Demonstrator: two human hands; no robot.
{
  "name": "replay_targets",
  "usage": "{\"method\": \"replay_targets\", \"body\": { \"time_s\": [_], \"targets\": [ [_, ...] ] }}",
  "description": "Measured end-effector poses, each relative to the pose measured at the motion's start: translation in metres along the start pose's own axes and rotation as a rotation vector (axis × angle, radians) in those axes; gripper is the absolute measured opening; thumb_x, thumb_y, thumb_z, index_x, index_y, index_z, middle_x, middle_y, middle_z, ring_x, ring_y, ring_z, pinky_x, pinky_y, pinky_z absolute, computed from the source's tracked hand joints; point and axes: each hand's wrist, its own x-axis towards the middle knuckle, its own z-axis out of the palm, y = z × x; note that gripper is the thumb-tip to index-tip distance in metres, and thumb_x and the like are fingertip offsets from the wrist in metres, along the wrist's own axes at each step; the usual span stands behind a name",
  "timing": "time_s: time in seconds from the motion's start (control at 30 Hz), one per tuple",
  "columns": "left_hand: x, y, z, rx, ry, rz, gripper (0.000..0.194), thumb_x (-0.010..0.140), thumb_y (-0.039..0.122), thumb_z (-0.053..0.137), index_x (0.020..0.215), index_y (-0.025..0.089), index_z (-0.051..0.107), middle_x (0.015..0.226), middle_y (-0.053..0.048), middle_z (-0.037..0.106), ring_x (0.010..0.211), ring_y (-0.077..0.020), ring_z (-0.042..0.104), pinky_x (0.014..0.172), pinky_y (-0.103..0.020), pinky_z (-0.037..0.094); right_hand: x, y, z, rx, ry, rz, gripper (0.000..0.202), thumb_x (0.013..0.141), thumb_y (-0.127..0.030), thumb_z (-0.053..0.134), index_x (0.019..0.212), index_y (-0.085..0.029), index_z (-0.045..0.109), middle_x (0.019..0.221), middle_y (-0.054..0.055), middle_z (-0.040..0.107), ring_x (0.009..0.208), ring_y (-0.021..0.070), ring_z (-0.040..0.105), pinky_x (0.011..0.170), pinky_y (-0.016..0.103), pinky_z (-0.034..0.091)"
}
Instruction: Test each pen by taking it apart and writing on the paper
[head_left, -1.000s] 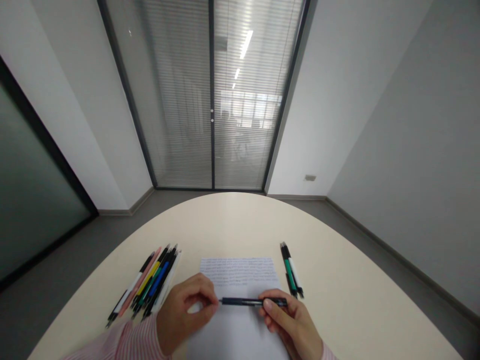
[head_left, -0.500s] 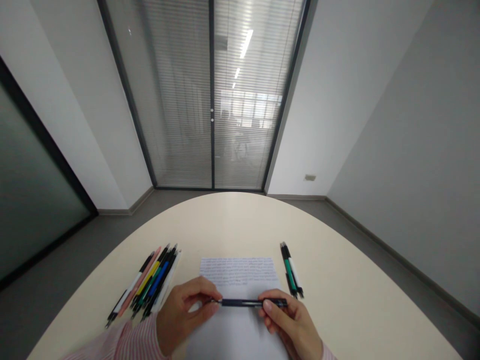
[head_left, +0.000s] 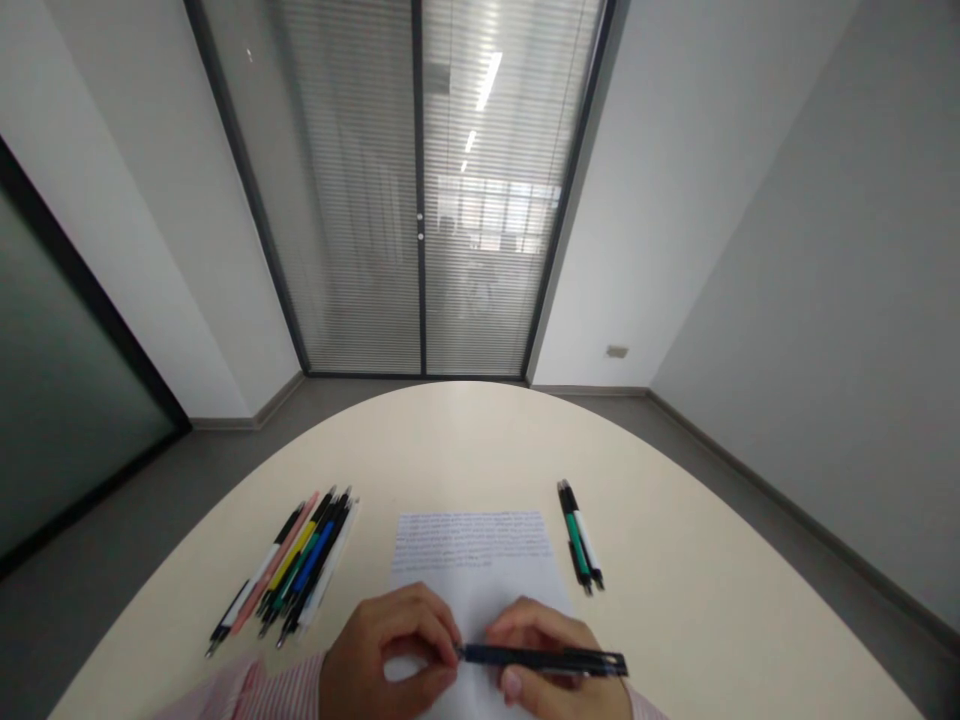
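One dark pen (head_left: 540, 659): my left hand (head_left: 397, 645) pinched its tip (head_left: 462, 653), my right hand (head_left: 566, 697) its barrel (head_left: 495, 656), seemingly for steadiness; paper (head_left: 480, 582) lay beneath.

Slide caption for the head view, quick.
Left hand pinches a dark pen crossing the right hand above a partly written sheet, more pens lying to either side.

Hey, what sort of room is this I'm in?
Probably a small office or meeting room: there's a pale, round-edged table, a glass partition with slatted blinds, and partly written-on paper with pens on both sides.
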Motion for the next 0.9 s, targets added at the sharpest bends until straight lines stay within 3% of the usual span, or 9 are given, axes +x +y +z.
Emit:
{"method": "replay_targets", "body": {
  "time_s": [0.13,0.3,0.53,0.9],
  "targets": [
    [-0.003,-0.001,0.006,-0.009,0.005,-0.064,0.005,0.069,0.012,0.068,0.07,0.016,0.071,0.071,-0.006,0.068,0.065,-0.0177,0.068,0.058,-0.019,0.055,-0.001,0.0,0.004,0.049,-0.043,-0.063,0.026,0.072,-0.037,0.074,0.09,-0.019,0.075,0.081,0.008,0.073,0.069,0.0177,0.065,0.062,0.026,0.048],
    [-0.003,-0.007,0.007,0.002,0.022,-0.117,0.007,0.067,0.01,0.068,0.071,0.016,0.071,0.07,-0.005,0.069,0.063,-0.0173,0.07,0.059,-0.019,0.056,0.001,-0.004,0.005,0.215,-0.119,-0.024,0.02,0.075,-0.036,0.073,0.084,-0.019,0.074,0.095,0.012,0.075,0.077,0.019,0.068,0.073,0.031,0.05],
    [-0.004,-0.008,0.004,0.028,-0.002,-0.113,0.007,0.069,0.012,0.069,0.073,0.016,0.072,0.072,-0.005,0.071,0.063,-0.0169,0.07,0.06,-0.019,0.056,0.002,0.002,0.004,0.267,-0.14,-0.045,0.01,0.075,-0.025,0.075,0.077,-0.016,0.07,0.088,0.01,0.074,0.075,0.0164,0.067,0.071,0.028,0.048],
    [-0.008,-0.008,0.012,0.123,0.051,-0.066,0.018,0.061,0.006,0.074,0.066,0.023,0.076,0.063,-0.002,0.071,0.055,-0.0172,0.067,0.054,-0.02,0.054,0.003,0.01,0.01,0.393,-0.186,0.002,0.028,0.07,-0.031,0.078,0.072,-0.017,0.055,0.081,0.006,0.067,0.071,0.0142,0.064,0.066,0.026,0.044]
  ]
}}
